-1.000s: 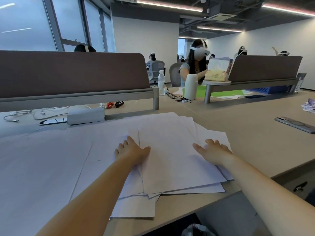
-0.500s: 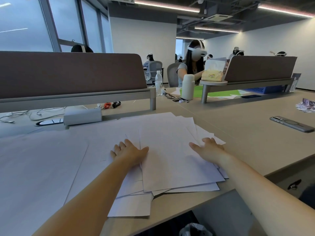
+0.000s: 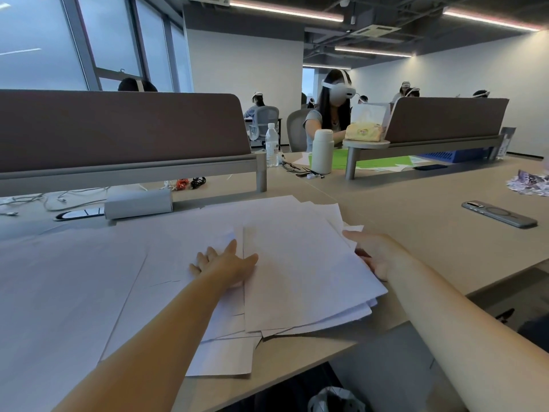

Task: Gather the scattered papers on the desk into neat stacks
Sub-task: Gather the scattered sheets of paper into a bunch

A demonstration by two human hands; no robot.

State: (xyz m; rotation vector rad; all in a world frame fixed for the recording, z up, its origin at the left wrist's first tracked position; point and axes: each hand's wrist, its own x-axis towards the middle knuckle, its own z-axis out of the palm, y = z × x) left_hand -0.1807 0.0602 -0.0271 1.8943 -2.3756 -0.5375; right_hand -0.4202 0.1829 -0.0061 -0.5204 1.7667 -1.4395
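Note:
A loose pile of white papers (image 3: 297, 272) lies fanned out on the beige desk (image 3: 430, 233), with more sheets (image 3: 59, 286) spread flat to the left. My left hand (image 3: 225, 267) rests flat on the sheets at the pile's left edge, fingers apart. My right hand (image 3: 377, 254) is at the pile's right edge, its fingers tucked under the top sheets, which are lifted slightly over it. Some sheets overhang the desk's near edge.
A phone (image 3: 499, 214) lies on the desk to the right. A grey box (image 3: 138, 203) and cables (image 3: 53, 199) sit behind the papers under a brown divider (image 3: 118, 129). A white bottle (image 3: 322, 151), a water bottle (image 3: 271, 145) and a person in a headset are beyond.
My right hand has slid from on top of the pile to under its right edge, raising the top sheets. My left hand stays pressed on the papers.

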